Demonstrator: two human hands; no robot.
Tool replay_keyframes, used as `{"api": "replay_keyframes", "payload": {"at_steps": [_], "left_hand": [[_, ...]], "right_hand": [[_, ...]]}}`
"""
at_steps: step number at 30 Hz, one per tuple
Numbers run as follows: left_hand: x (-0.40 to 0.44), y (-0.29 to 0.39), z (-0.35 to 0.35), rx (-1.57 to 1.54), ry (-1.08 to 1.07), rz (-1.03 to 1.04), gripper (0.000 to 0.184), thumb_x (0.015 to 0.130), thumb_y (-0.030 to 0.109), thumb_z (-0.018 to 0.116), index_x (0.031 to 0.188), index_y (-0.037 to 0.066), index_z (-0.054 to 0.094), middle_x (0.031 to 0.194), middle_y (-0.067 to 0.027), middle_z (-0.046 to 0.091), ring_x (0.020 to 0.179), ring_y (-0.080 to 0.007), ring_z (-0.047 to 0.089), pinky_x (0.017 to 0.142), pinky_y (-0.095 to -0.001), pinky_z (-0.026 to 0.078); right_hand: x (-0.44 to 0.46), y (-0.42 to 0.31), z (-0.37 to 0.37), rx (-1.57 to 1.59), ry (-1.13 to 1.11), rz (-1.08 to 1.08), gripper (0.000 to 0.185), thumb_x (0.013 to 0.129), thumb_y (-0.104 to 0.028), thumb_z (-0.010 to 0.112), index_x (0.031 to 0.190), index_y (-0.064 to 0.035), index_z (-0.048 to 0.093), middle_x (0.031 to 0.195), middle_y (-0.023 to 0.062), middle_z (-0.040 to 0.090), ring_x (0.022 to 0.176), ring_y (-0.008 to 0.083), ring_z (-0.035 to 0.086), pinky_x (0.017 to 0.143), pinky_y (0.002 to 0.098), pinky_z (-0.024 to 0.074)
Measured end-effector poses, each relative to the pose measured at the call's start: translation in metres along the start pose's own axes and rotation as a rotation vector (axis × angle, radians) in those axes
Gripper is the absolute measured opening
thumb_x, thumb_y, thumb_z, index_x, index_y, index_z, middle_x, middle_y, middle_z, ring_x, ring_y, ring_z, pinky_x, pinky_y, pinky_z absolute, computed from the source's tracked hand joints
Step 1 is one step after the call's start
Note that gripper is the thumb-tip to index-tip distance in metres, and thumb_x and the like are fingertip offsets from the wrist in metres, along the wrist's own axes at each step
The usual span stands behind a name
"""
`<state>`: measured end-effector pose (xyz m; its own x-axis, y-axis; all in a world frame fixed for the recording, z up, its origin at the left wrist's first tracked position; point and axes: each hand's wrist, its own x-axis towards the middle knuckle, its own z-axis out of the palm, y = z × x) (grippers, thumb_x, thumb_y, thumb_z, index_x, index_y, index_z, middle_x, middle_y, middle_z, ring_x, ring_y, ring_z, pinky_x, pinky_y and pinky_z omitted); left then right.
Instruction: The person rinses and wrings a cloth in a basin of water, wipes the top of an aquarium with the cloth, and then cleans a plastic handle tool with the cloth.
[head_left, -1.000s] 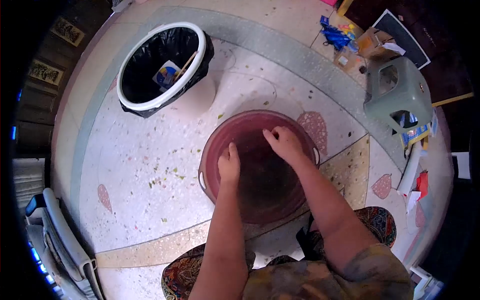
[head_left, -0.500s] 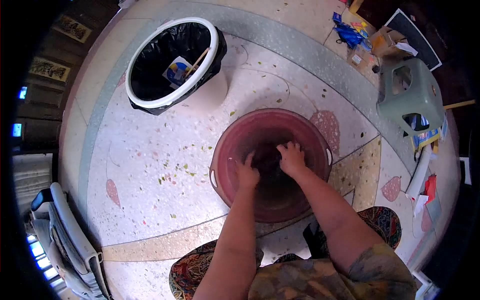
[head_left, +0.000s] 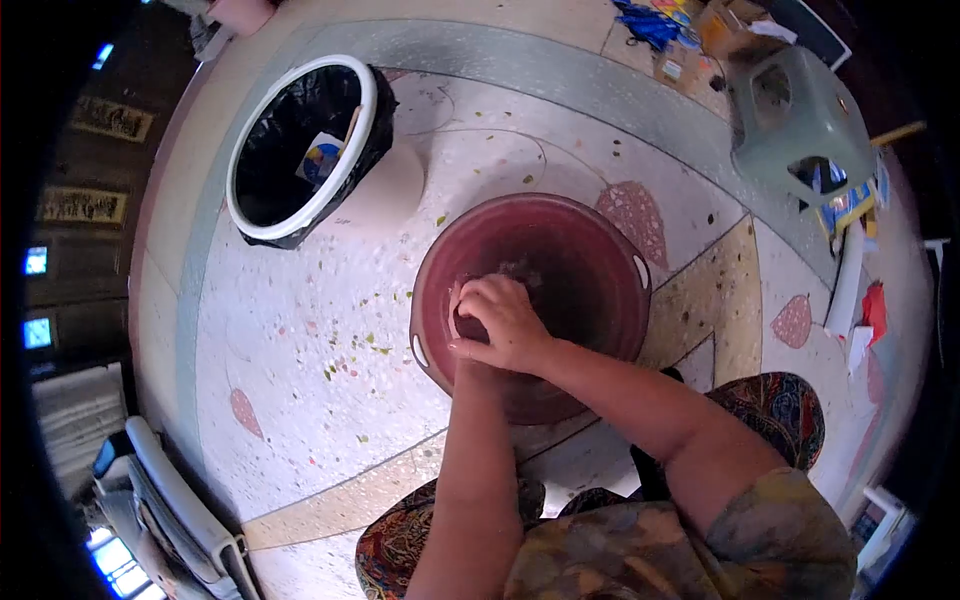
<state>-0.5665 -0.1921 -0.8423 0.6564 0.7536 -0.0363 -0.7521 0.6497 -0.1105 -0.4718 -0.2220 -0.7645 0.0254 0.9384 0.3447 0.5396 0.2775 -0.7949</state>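
Note:
A round reddish-brown basin (head_left: 590, 250) with cut-out handles stands on the floor in front of me, its inside dark toward the middle. Over its left part, my right hand (head_left: 505, 325) reaches across with curved fingers, above or against my left hand. Whether it holds anything is hidden. My left hand (head_left: 462, 310) is mostly covered by the right one at the basin's left side, and its fingers cannot be made out. Patterned fabric (head_left: 395, 535) covers my legs on both sides below the basin.
A white bin (head_left: 385, 190) with a black liner stands at the upper left. At the right are a grey-green stool (head_left: 800, 120), a cardboard box (head_left: 735, 30) and blue packaging (head_left: 650, 22). A folded chair (head_left: 180, 500) is at the lower left. Small leaf bits dot the floor.
My hands were apart, then low in the basin with fingers spread. Now my right hand has moved left onto or over my left hand. The camera view has shifted and turned slightly.

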Motion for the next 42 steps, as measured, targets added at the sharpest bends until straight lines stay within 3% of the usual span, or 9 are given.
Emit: {"api": "replay_keyframes", "payload": {"at_steps": [18,24,28,30,31,36,38,40,42], "left_hand": [[0.017,-0.023,0.044,0.306,0.273,-0.03,0.048,0.087,0.039,0.03,0.12,0.005,0.041,0.117,-0.0119,0.045,0.11,-0.0255,0.041,0.091,-0.0388,0.035],[0.026,-0.04,0.06,0.709,0.626,-0.017,0.049,0.087,0.04,0.031,0.121,0.005,0.041,0.117,-0.0119,0.045,0.11,-0.0258,0.041,0.091,-0.0388,0.036],[0.027,0.001,0.032,1.264,0.723,-0.194,0.059,0.084,0.047,0.043,0.121,0.002,0.041,0.114,-0.0131,0.049,0.104,-0.0221,0.048,0.09,-0.0331,0.036],[0.02,0.006,0.047,1.381,0.696,-0.168,0.058,0.082,0.044,0.049,0.12,0.002,0.04,0.113,-0.0138,0.049,0.104,-0.0224,0.047,0.091,-0.0327,0.036],[0.018,0.004,0.061,1.495,0.665,-0.139,0.058,0.08,0.04,0.055,0.12,0.001,0.04,0.112,-0.0144,0.049,0.105,-0.0227,0.047,0.091,-0.0323,0.035],[0.011,0.018,0.067,1.893,0.373,-0.371,0.077,0.061,0.021,0.077,0.119,0.003,0.029,0.116,-0.0178,0.043,0.11,-0.0273,0.041,0.093,-0.0327,0.033],[0.007,0.023,0.065,2.388,0.175,-0.533,0.083,0.055,0.021,0.079,0.118,0.003,0.029,0.117,-0.0199,0.04,0.11,-0.0298,0.041,0.094,-0.035,0.034],[0.005,0.022,0.072,2.415,0.201,-0.559,0.083,0.052,0.021,0.079,0.117,0.003,0.029,0.119,-0.0203,0.036,0.112,-0.0313,0.038,0.092,-0.0366,0.035],[0.001,0.038,0.055,2.413,0.146,-0.478,0.066,0.058,0.015,0.075,0.112,0.001,0.04,0.11,-0.0153,0.048,0.102,-0.025,0.047,0.086,-0.0326,0.04]], "right_hand": [[0.018,-0.004,-0.008,-0.167,0.133,0.075,0.019,0.068,-0.02,0.063,0.076,-0.0082,0.051,0.079,0.0088,0.051,0.078,0.029,0.049,0.066,0.0395,0.041],[0.037,0.026,-0.028,0.038,-0.007,0.427,0.034,0.08,-0.032,0.049,0.075,0.0003,0.058,0.08,0.0199,0.058,0.08,0.037,0.054,0.073,0.0427,0.0431],[0.035,0.076,-0.058,0.473,-0.049,0.804,0.056,0.087,-0.046,0.033,0.103,0.0028,0.055,0.103,0.0231,0.055,0.098,0.0324,0.053,0.082,0.0388,0.0404],[0.032,0.096,-0.07,0.532,-0.108,1.063,0.057,0.088,-0.047,0.031,0.116,-0.0001,0.046,0.12,0.0138,0.047,0.112,0.0257,0.042,0.091,0.0354,0.0335],[0.039,0.058,-0.103,0.512,-0.23,1.135,0.064,0.084,-0.054,0.034,0.126,-0.005,0.036,0.132,0.0137,0.033,0.121,0.0288,0.031,0.096,0.0416,0.0267],[0.034,0.076,-0.104,0.385,-0.166,1.163,0.061,0.083,-0.047,0.041,0.119,0.002,0.043,0.122,0.0181,0.044,0.11,0.0279,0.044,0.09,0.0365,0.0344],[0.038,0.087,-0.114,0.209,-0.449,1.014,0.061,0.078,-0.048,0.048,0.114,0.0017,0.049,0.115,0.0171,0.05,0.103,0.0259,0.05,0.087,0.035,0.0367],[0.041,0.082,-0.125,0.182,-0.485,0.999,0.06,0.073,-0.049,0.054,0.109,-0.0009,0.054,0.11,0.0157,0.054,0.097,0.0248,0.053,0.084,0.0337,0.0385],[0.038,0.089,-0.13,0.144,-0.536,0.961,0.059,0.071,-0.051,0.055,0.107,-0.0034,0.055,0.111,0.014,0.054,0.097,0.0236,0.052,0.084,0.034,0.0389]]}}
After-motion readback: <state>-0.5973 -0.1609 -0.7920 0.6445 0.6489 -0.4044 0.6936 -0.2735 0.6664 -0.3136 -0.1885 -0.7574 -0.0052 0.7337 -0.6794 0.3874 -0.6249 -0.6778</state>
